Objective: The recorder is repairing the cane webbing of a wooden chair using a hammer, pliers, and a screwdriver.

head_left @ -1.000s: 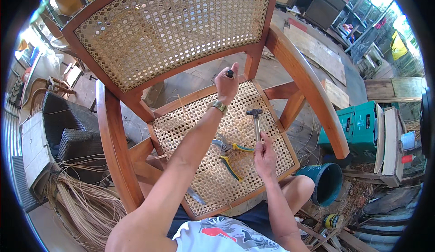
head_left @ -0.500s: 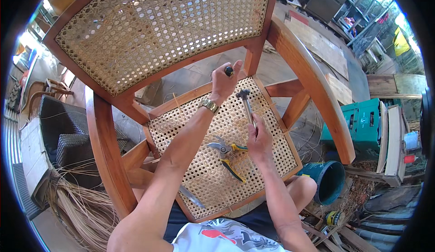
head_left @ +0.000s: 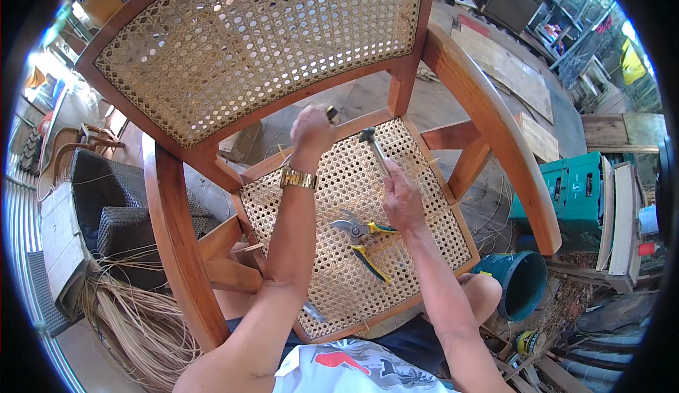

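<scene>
My left hand (head_left: 312, 133), wearing a gold watch, is closed round a tool with a black and yellow handle (head_left: 331, 114) over the back edge of the cane seat (head_left: 332, 280). Most of that tool is hidden by the fist, so its kind is unclear. My right hand (head_left: 403, 196) grips a small hammer (head_left: 375, 151) above the right half of the seat, its dark head raised towards the left hand. Pruning shears (head_left: 362, 234) with yellow and black handles lie on the woven cane, jaws parted. A flat metal blade (head_left: 313, 312) rests near the front left corner.
The wooden armchair's cane backrest (head_left: 262, 47) rises ahead, and its armrests (head_left: 498, 117) flank my arms. Cane strands (head_left: 138, 322) are heaped at left. A green crate (head_left: 574, 194) and a teal bucket (head_left: 515, 287) stand at right.
My left hand has moved left along the back rail with its tool, now more tilted. The right hand and hammer have shifted slightly up and left. The view has moved a little.
</scene>
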Action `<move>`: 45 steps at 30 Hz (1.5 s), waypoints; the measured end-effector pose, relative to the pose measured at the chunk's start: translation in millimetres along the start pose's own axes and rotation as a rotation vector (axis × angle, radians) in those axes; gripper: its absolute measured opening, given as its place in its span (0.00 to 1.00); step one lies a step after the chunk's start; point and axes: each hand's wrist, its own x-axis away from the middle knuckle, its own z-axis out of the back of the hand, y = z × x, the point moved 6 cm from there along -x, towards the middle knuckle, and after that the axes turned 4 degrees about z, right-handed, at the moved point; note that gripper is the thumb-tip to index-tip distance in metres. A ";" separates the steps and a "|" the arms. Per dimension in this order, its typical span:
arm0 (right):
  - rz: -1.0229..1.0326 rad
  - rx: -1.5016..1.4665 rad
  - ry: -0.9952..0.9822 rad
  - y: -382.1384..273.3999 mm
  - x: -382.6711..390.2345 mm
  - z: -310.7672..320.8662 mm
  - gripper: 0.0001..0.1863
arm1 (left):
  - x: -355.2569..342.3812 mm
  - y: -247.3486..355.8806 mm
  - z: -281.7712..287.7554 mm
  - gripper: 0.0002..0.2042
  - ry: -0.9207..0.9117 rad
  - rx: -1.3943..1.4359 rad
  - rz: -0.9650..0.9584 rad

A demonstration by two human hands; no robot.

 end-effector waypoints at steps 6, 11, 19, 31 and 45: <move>0.050 0.134 -0.078 16.7 -10.3 -17.3 0.22 | -5.7 -28.3 -26.1 0.28 -0.203 -0.220 0.212; 0.109 0.162 -0.023 -5.3 -11.9 -10.6 0.22 | -3.5 -32.4 -26.1 0.29 -0.219 -0.177 0.269; -0.027 0.249 -0.232 8.2 -18.2 -26.2 0.21 | -11.3 -40.6 -24.9 0.26 -0.212 -0.128 0.282; -0.063 -0.081 -0.162 -20.2 -10.8 -2.1 0.18 | -9.2 -42.6 -25.0 0.28 -0.206 -0.122 0.278; -0.216 -0.024 -0.335 -65.5 239.9 17.8 0.18 | -12.3 4.4 -70.2 0.33 -0.381 -0.039 0.177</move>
